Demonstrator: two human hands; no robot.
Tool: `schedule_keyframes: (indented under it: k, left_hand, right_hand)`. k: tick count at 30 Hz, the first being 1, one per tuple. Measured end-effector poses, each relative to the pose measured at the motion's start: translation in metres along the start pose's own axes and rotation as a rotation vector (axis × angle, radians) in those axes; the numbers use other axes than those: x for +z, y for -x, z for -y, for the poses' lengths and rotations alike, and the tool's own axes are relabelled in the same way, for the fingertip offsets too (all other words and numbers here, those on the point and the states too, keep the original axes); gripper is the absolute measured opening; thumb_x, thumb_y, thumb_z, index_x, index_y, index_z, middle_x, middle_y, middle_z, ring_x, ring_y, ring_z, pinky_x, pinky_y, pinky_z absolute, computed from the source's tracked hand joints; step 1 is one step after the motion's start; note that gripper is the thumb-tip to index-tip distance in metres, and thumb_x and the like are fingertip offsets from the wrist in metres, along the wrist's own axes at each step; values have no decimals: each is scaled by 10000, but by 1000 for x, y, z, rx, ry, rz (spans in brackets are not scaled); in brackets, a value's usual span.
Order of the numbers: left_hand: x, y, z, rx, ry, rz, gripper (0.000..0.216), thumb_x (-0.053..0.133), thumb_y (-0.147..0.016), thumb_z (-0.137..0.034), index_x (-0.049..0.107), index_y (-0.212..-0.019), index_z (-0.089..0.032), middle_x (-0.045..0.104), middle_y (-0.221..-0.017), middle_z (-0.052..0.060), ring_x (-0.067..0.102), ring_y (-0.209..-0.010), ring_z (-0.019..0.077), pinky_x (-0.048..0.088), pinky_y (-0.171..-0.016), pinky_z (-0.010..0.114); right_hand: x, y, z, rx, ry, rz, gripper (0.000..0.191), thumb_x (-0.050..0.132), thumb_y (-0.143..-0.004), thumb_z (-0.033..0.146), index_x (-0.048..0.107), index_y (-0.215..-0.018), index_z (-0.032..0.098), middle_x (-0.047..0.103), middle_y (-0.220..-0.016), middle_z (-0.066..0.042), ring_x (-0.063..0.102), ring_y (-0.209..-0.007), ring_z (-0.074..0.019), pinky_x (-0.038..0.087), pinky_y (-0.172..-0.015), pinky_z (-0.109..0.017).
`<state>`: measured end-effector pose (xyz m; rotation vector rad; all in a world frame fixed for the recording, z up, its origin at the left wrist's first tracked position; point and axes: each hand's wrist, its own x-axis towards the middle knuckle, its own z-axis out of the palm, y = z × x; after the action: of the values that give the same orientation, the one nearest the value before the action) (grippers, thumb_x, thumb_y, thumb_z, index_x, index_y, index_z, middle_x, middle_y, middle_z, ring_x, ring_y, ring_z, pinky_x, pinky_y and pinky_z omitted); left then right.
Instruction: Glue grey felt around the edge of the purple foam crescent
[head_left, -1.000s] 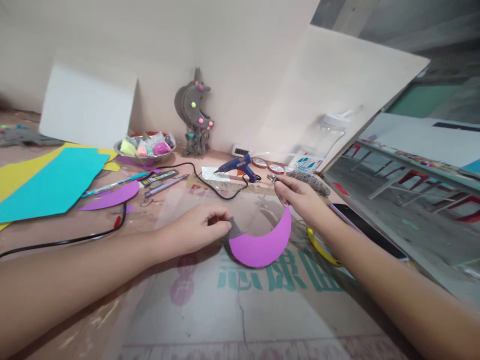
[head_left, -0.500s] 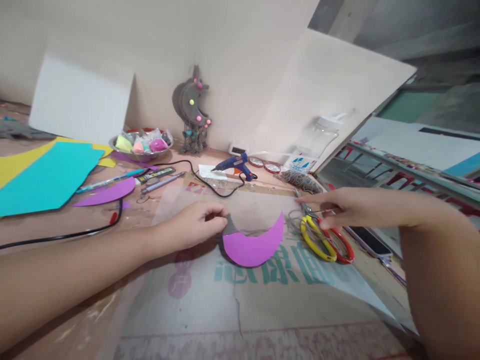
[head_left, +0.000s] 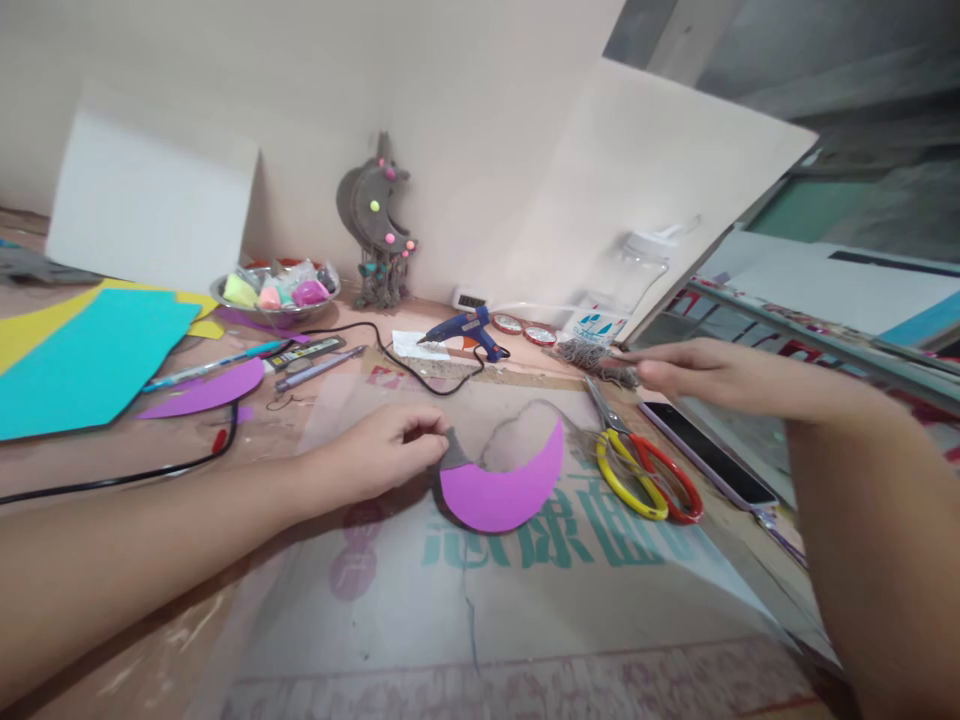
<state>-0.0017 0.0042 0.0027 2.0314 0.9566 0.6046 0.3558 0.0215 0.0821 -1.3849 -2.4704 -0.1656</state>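
Head view: left hand (head_left: 397, 448) pinches the grey end of purple crescent (head_left: 502, 497) between thumb and finger; crescent extends right of the fingertips. Right hand (head_left: 716, 375) at yarn bundle (head_left: 587, 355), fingers nearly together, can't tell if gripping. Scissors (head_left: 619, 440) lie between crescent and phone (head_left: 709, 453), in the way; glue gun (head_left: 471, 328) behind.

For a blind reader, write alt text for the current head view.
The left hand pinches the grey end of a purple crescent; the right hand is at grey yarn, near scissors. A blue glue gun lies beyond.
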Motion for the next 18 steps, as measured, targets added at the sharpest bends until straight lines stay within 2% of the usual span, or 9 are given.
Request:
schedule_keyframes:
  k: [4, 7, 9, 12, 16, 18]
  left_hand:
    - [0, 0, -2, 19, 51, 14, 137, 409, -768, -247, 439, -657, -174, 418, -659, -33, 428, -653, 122, 341, -603, 233]
    - [-1, -1, 0, 28, 84, 29, 145, 413, -778, -260, 444, -665, -176, 413, -664, -32, 421, -658, 122, 338, -608, 231]
    - [-1, -1, 2, 16, 105, 38, 146, 420, -779, -266, 449, -667, -177, 406, -658, -33, 415, -653, 122, 336, -604, 232]
    - [-2, -1, 4, 9, 159, 44, 135, 429, -778, -265, 473, -686, -177, 439, -682, -25, 437, -685, 129, 352, -625, 231]
    - [-2, 0, 4, 3, 202, 43, 124, 438, -786, -267, 495, -720, -178, 470, -700, -24, 456, -695, 130, 376, -637, 227]
    - [-2, 0, 3, 14, 173, 40, 136, 434, -788, -266, 483, -697, -178, 457, -678, -29, 448, -675, 126, 373, -623, 224]
  right_hand:
    - [59, -19, 75, -53, -84, -67, 354, 451, -891, 367, 591, -1191, 241, 670, -1085, -85, 609, -1012, -250, 468, -883, -400]
    - [92, -29, 104, -83, -190, -91, 359, 398, -920, 342, 561, -1220, 230, 648, -1145, -87, 599, -1055, -238, 473, -898, -394]
    - [100, -32, 106, -74, -264, -119, 362, 364, -936, 320, 553, -1223, 205, 634, -1176, -95, 591, -1080, -226, 466, -922, -385]
    - [96, -36, 92, -1, -335, -182, 369, 353, -945, 345, 570, -1200, 189, 629, -1185, -94, 571, -1118, -236, 447, -956, -391]
    - [85, -36, 74, 169, -337, -287, 410, 330, -945, 419, 588, -1171, 194, 658, -1078, -97, 589, -1073, -272, 483, -875, -407]
    - [85, -32, 79, 158, -314, -305, 407, 333, -943, 430, 574, -1182, 205, 646, -1098, -103, 581, -1070, -274, 472, -875, -412]
